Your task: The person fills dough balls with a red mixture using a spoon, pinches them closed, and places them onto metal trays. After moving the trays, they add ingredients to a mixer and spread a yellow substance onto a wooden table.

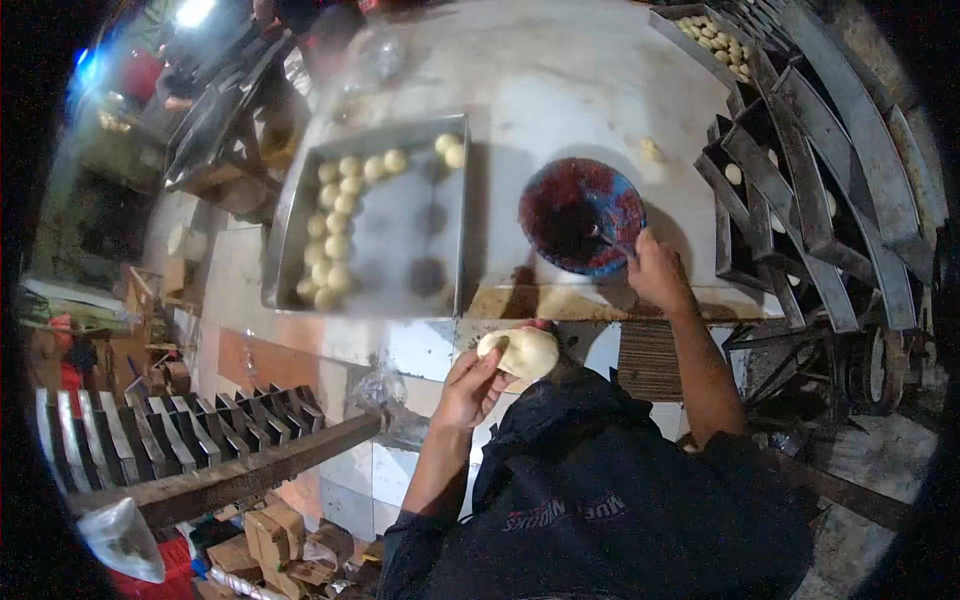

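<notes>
In my left hand [472, 388] is a flattened piece of pale dough [532, 354], pinched between thumb and fingers in front of my chest. My right hand [660, 272] is closed around the handle of a spoon [612, 240], whose end dips into a blue bowl [636, 205]. Dark reddish-brown filling coats the bowl's inside and hides the spoon's tip. Left of the bowl stands a metal tray [464, 205]. Round dough balls [338, 222] line its left side and top, with two more at its upper right corner.
A small dough scrap [652, 150] lies on the pale worktable [560, 90] beyond the bowl. Metal pans [830, 170] are stacked at the right, some holding dough balls. Another tray of dough balls [712, 40] sits far right. A rack of metal pans [190, 435] stands lower left.
</notes>
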Motion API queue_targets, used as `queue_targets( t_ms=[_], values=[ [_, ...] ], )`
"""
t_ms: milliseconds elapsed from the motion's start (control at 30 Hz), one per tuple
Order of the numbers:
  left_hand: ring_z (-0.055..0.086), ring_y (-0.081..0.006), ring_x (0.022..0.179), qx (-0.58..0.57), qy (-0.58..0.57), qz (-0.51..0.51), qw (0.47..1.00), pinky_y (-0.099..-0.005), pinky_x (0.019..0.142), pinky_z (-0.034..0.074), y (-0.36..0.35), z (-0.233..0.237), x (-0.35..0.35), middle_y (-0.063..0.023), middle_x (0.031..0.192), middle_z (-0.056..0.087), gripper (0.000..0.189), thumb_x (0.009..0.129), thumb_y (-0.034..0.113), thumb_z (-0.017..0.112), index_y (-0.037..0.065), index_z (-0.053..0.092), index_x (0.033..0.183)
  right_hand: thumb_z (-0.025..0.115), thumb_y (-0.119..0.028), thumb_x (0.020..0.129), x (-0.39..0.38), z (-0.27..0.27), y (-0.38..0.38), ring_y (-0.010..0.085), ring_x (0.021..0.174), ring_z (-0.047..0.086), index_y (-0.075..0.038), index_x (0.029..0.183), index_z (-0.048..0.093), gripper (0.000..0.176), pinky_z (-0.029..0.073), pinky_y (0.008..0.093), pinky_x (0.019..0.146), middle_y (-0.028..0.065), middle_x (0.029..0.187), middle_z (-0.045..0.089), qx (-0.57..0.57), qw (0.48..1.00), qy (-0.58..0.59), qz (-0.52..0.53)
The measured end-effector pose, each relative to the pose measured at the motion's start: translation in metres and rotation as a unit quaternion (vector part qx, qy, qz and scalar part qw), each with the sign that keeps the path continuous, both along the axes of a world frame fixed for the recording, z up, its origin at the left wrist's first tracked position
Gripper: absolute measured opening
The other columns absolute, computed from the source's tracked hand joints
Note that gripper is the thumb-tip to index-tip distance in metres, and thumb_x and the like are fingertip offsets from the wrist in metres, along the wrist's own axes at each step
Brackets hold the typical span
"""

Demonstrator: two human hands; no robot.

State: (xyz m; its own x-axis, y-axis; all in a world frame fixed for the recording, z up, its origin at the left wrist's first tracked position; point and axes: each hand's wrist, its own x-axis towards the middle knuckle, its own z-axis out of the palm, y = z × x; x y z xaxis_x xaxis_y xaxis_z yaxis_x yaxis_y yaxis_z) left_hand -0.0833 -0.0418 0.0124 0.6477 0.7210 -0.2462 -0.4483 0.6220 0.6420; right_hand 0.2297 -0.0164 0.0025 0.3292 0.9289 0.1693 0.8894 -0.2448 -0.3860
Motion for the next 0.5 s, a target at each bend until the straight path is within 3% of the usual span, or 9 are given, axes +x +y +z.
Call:
queue_targets(
  t_ms=[33, 67, 133, 167, 267, 300, 333, 400, 500],
  values=[
    [0.049, -0.0296, 0.12, 0.039, 0.019, 0.002, 0.999, -0.0373, 0.101, 0.042, 0.011, 0.017, 0.01, -0.0221, 0.135, 0.043, 0.046, 0.096, 0.021, 0.042, -0.011, 0.038, 0.13, 0.059, -0.009, 0.079, 0.005, 0.002, 0.008, 0.0394, 0.077, 0.059, 0.002, 0.096, 0.05, 0.022, 0.045, 0.0515, 0.071, 0.022, 0.071, 0.059, -0.105, 0.994, 0.029, 0.021],
    [0.049, -0.0296, 0.12, 0.041, 0.023, -0.002, 0.999, -0.0373, 0.101, 0.042, 0.02, 0.015, 0.013, -0.0221, 0.135, 0.043, 0.046, 0.096, 0.021, 0.042, -0.011, 0.038, 0.13, 0.059, -0.009, 0.079, 0.006, 0.005, 0.019, 0.0394, 0.077, 0.059, 0.002, 0.096, 0.05, 0.022, 0.045, 0.0515, 0.071, 0.022, 0.071, 0.059, -0.103, 0.994, 0.034, 0.018],
    [0.051, -0.0256, 0.117, 0.038, 0.134, 0.01, 0.99, -0.036, 0.099, 0.043, 0.034, 0.007, 0.017, -0.0166, 0.134, 0.046, 0.043, 0.095, 0.016, 0.046, -0.007, 0.04, 0.13, 0.058, -0.006, 0.075, 0.005, 0.008, 0.04, 0.0382, 0.073, 0.062, 0.004, 0.095, 0.052, 0.023, 0.05, 0.0476, 0.066, 0.0194, 0.067, 0.059, -0.122, 0.99, -0.042, 0.059],
    [0.054, -0.0221, 0.114, 0.014, 0.147, -0.01, 0.989, -0.0347, 0.097, 0.045, 0.042, 0.006, 0.024, -0.0118, 0.131, 0.049, 0.04, 0.093, 0.013, 0.049, -0.002, 0.044, 0.13, 0.057, -0.008, 0.075, 0.018, -0.017, 0.05, 0.037, 0.076, 0.063, 0.003, 0.096, 0.054, 0.024, 0.051, 0.0444, 0.067, 0.0201, 0.074, 0.06, -0.1, 0.975, -0.116, 0.16],
    [0.054, -0.0149, 0.108, 0.057, 0.164, -0.048, 0.984, -0.0263, 0.092, 0.04, 0.053, -0.022, 0.056, -0.0073, 0.122, 0.056, 0.039, 0.096, 0.019, 0.048, 0.001, 0.047, 0.131, 0.055, -0.008, 0.076, 0.035, -0.034, 0.049, 0.0359, 0.076, 0.063, 0.001, 0.093, 0.056, 0.019, 0.051, 0.0448, 0.067, 0.0212, 0.083, 0.06, -0.043, 0.975, -0.081, 0.203],
    [0.052, -0.0131, 0.105, 0.02, 0.321, -0.113, 0.94, -0.026, 0.092, 0.038, 0.056, -0.023, 0.062, -0.0049, 0.118, 0.057, 0.037, 0.096, 0.02, 0.048, 0.001, 0.05, 0.128, 0.055, -0.008, 0.076, 0.035, -0.026, 0.049, 0.0359, 0.076, 0.063, 0.001, 0.093, 0.056, 0.019, 0.051, 0.0448, 0.067, 0.0212, 0.083, 0.06, -0.05, 0.974, -0.078, 0.206],
    [0.051, -0.011, 0.101, 0.07, 0.228, -0.112, 0.965, -0.0257, 0.09, 0.039, 0.059, -0.026, 0.074, -0.0036, 0.115, 0.058, 0.038, 0.095, 0.022, 0.05, 0.002, 0.051, 0.127, 0.053, -0.007, 0.076, 0.032, -0.009, 0.049, 0.0359, 0.077, 0.062, 0.001, 0.094, 0.057, 0.02, 0.051, 0.0459, 0.068, 0.0212, 0.086, 0.059, -0.089, 0.98, -0.059, 0.171],
    [0.051, -0.0108, 0.102, 0.04, 0.186, -0.124, 0.974, -0.0262, 0.09, 0.039, 0.062, -0.041, 0.09, -0.0026, 0.115, 0.058, 0.038, 0.096, 0.022, 0.049, 0.001, 0.051, 0.127, 0.052, -0.006, 0.077, 0.036, -0.006, 0.052, 0.036, 0.077, 0.062, 0.001, 0.096, 0.058, 0.021, 0.05, 0.0471, 0.069, 0.0212, 0.089, 0.059, -0.136, 0.98, -0.042, 0.136],
    [0.052, -0.0111, 0.103, 0.07, 0.187, -0.162, 0.966, -0.0263, 0.09, 0.039, 0.069, -0.08, 0.095, -0.0024, 0.115, 0.058, 0.039, 0.096, 0.022, 0.049, 0.0, 0.049, 0.128, 0.051, -0.005, 0.077, 0.042, -0.02, 0.06, 0.0362, 0.077, 0.062, -0.001, 0.103, 0.058, 0.027, 0.05, 0.0482, 0.068, 0.019, 0.089, 0.059, -0.092, 0.986, -0.02, 0.138]
  ],
)
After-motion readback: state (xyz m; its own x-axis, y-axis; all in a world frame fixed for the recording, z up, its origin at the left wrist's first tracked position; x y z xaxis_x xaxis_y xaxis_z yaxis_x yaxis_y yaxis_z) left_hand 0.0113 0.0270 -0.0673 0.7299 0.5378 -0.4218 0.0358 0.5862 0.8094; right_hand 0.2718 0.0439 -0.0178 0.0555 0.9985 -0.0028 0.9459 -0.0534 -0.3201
